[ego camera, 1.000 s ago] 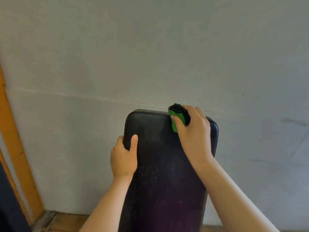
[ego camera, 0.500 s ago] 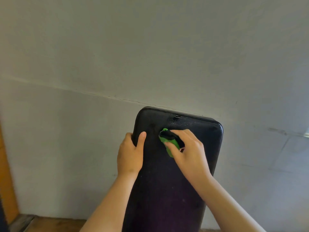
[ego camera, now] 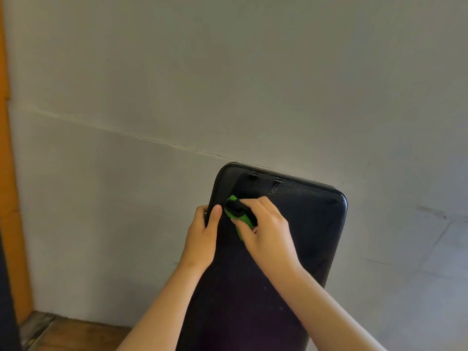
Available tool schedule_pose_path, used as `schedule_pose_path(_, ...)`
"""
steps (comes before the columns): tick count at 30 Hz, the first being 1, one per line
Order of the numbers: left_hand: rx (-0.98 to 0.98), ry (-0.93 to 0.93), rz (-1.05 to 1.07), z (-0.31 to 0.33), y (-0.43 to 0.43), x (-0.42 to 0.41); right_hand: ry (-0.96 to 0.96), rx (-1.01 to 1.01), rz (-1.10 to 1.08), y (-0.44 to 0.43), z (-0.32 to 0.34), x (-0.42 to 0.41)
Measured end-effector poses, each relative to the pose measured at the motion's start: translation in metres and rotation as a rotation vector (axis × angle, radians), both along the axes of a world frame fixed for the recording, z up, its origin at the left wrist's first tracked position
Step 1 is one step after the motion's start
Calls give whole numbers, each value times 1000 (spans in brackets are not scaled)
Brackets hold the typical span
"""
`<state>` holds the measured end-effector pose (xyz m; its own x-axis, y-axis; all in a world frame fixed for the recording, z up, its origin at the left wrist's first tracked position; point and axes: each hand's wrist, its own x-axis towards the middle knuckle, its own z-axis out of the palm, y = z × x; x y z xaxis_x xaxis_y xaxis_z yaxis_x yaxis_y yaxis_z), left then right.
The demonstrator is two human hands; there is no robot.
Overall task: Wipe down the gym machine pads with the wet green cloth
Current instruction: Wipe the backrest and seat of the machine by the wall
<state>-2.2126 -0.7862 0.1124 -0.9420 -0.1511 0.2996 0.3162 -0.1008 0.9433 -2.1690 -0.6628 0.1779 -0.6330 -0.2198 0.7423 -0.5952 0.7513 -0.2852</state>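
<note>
A long black padded bench pad (ego camera: pixel 304 224) runs away from me toward the wall, its far end rounded. Wet streaks shine near its top edge. My right hand (ego camera: pixel 268 234) presses a bunched green and black cloth (ego camera: pixel 239 215) onto the pad's upper left part. My left hand (ego camera: pixel 202 234) grips the pad's left edge, thumb lying on the top face right beside the cloth. Most of the cloth is hidden under my right fingers.
A pale grey wall (ego camera: pixel 228 84) with a thin crack stands right behind the pad. An orange frame (ego camera: pixel 10 198) runs up the left edge. Brown wooden floor (ego camera: pixel 76 333) shows at the bottom left.
My right hand has swept the cloth from the pad's top right corner down and left to the left edge. The left hand keeps its grip. Wet marks now show near the top.
</note>
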Motion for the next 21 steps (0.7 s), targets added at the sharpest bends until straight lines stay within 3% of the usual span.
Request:
schedule_pose_path(6, 2, 8, 41, -2, 2, 0, 32, -122, -43, 2, 52, -11)
schedule_pose_path(12, 50, 74, 94, -10, 5, -2, 84, -11, -55, -29, 57, -29)
schedule_pose_path(17, 148, 74, 68, -14, 7, -2, -2, 214, 23, -31, 32, -17)
schedule_pose_path(21, 90, 96, 113, -17, 7, -4, -40, 147, 15, -26, 55, -19)
